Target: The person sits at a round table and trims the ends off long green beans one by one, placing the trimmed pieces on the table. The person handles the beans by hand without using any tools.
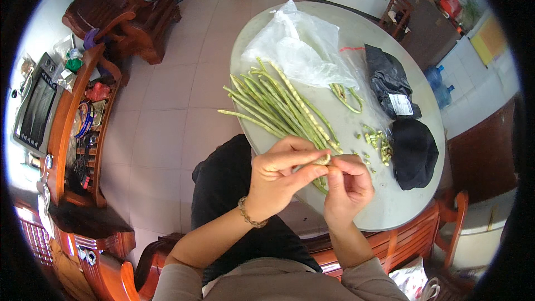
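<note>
Between the fingertips of my left hand (278, 171) and my right hand (349, 184) is a small pale green piece of bean (322, 159), mostly covered by the fingers. Both hands meet above the near edge of the oval table (376, 209). A pile of long green beans (280, 104) fans out on the tabletop beyond my left hand, its near ends hidden beneath it. Past my right hand lies a small heap of broken bean bits (382, 146), with a few loose pieces beside it. Some short bean lengths (346, 97) rest by the plastic bag.
A translucent white plastic bag (299, 46) covers the table's far part. A black plastic package (388, 79) bearing a label and a black cloth cap (413, 154) lie at the right. Wooden shelving (83, 125) stands left; a wooden bench (376, 251) is below the table.
</note>
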`<control>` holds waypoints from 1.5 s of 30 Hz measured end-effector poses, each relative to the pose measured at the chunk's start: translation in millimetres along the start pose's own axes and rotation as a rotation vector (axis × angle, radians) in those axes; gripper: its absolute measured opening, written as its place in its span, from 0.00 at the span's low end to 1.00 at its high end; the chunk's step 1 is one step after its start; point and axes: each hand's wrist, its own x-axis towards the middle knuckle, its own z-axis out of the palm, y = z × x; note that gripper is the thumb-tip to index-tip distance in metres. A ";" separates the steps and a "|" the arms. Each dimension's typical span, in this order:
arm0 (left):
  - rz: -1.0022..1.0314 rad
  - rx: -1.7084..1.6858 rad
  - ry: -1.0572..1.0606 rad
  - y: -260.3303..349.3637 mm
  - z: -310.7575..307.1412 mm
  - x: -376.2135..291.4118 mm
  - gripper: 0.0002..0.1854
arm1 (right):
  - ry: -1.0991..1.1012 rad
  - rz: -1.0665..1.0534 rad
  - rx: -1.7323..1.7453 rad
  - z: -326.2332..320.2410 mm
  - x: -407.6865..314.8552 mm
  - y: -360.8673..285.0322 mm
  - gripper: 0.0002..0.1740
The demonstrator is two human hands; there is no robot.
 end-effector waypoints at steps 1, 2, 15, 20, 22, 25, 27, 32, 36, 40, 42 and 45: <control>0.012 0.026 0.014 8.9 -1.7 3.7 0.16 | -0.048 0.000 -0.059 -3.2 -0.6 3.2 0.08; 0.051 0.097 0.029 15.9 -7.6 8.5 0.16 | -0.097 0.000 -0.118 -9.5 -0.9 6.8 0.08; 0.670 0.998 -0.229 81.6 13.7 83.9 0.15 | -0.125 0.024 -1.217 -172.1 42.2 32.0 0.19; 0.722 1.148 -0.577 -26.4 -5.4 50.0 0.14 | -0.234 -0.076 -1.121 -127.6 80.2 61.2 0.14; 0.652 1.152 -0.662 -55.9 -11.8 33.3 0.14 | -0.271 -0.083 -1.120 -114.0 98.1 78.5 0.13; 0.541 1.081 -0.639 -64.9 -10.7 24.8 0.14 | -0.268 -0.040 -1.175 -99.1 118.4 107.1 0.12; 0.488 1.045 -0.625 -60.1 -7.6 26.7 0.14 | -0.246 0.010 -1.235 -90.8 128.3 121.3 0.11; 0.372 0.918 -0.530 -56.5 -11.2 26.2 0.16 | -0.101 -0.025 -1.205 -97.7 128.7 128.7 0.08; 0.320 0.864 -0.392 -58.4 -21.1 24.2 0.14 | -0.017 0.091 -1.069 -103.9 100.4 72.6 0.05; 0.333 0.867 -0.314 -54.8 -12.8 27.7 0.15 | -0.017 0.118 -0.881 -108.3 62.8 22.4 0.03; 0.209 0.728 -0.341 -48.5 4.5 25.5 0.17 | -0.079 0.130 -0.858 -107.0 44.0 4.7 0.04; 0.206 0.700 -0.448 -42.3 25.9 25.4 0.16 | -0.160 0.126 -0.839 -96.7 22.8 -20.9 0.05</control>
